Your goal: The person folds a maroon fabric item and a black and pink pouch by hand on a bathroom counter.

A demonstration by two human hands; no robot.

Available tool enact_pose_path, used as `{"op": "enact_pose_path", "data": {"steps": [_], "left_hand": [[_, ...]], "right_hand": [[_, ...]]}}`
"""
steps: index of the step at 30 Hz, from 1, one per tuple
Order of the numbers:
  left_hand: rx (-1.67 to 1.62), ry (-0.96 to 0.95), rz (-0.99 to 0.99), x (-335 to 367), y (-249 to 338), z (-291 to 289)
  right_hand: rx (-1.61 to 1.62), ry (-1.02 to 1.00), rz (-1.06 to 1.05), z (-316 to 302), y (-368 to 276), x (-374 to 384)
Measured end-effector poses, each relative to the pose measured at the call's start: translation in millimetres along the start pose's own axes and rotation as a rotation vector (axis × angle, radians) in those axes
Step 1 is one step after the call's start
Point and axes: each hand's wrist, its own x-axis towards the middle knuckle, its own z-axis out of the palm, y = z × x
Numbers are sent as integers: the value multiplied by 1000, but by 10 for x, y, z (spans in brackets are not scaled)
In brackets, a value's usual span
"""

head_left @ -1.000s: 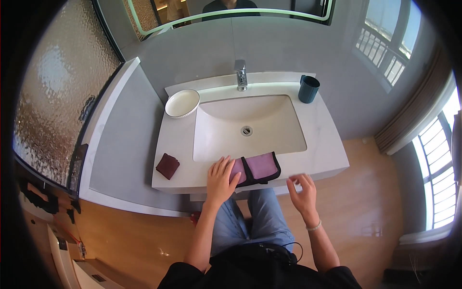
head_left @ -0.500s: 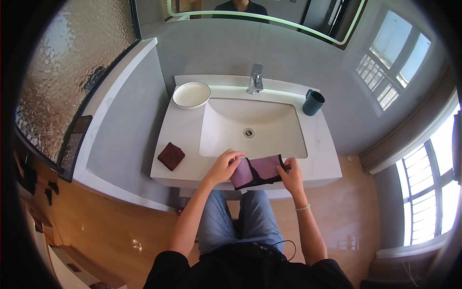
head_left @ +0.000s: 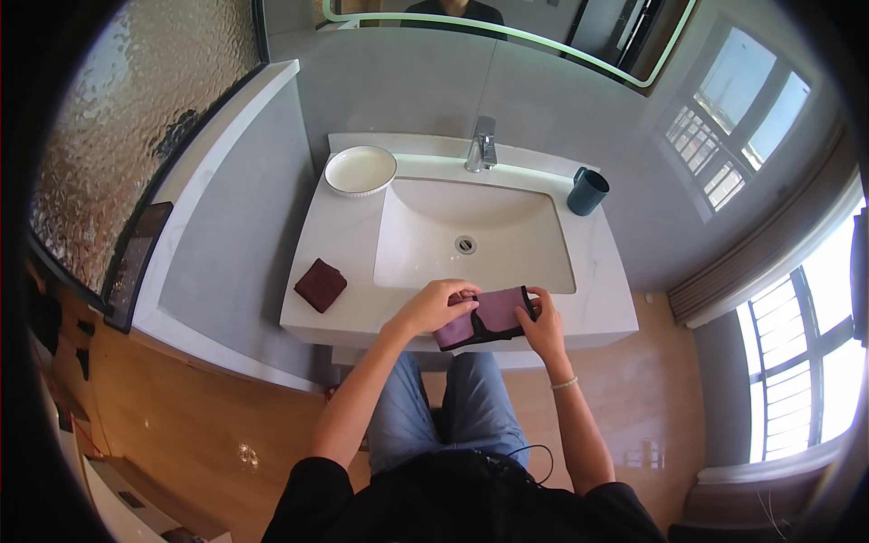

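At the far left stands a textured glass panel [head_left: 154, 109], with a grey partition [head_left: 237, 204] beside it. On the left end of the white desk [head_left: 597, 267] lies a folded maroon cloth [head_left: 321, 286]; behind it, near the back left corner, sits a white oval dish [head_left: 360, 170]. The left hand [head_left: 437, 308] has its fingers bent and drawn in with the thumb, narrow, gripping the upper left part of a folded purple pouch [head_left: 502, 312] with black trim. The pouch is at the desk's front edge, before the rectangular basin [head_left: 416, 226]; whether it rests on the surface cannot be told. A chrome faucet [head_left: 482, 149] stands behind the basin. The right hand [head_left: 541, 328] pinches the pouch's right edge, thumb on the near face; its wrist carries a pale bracelet [head_left: 564, 384]. Near the back right corner stands a dark teal mug [head_left: 590, 194]. At the far right, a curtain [head_left: 751, 281] hangs beside a barred window [head_left: 797, 380].
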Motion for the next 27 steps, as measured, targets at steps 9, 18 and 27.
{"op": "enact_pose_path", "data": {"steps": [9, 18, 27], "left_hand": [[-245, -152, -43, 57, -103, -16], [407, -69, 176, 40, -110, 59], [433, 117, 108, -160, 85, 133]], "right_hand": [[14, 60, -42, 59, 58, -9], [-40, 79, -77, 70, 30, 3], [-37, 120, -71, 76, -25, -44]]}}
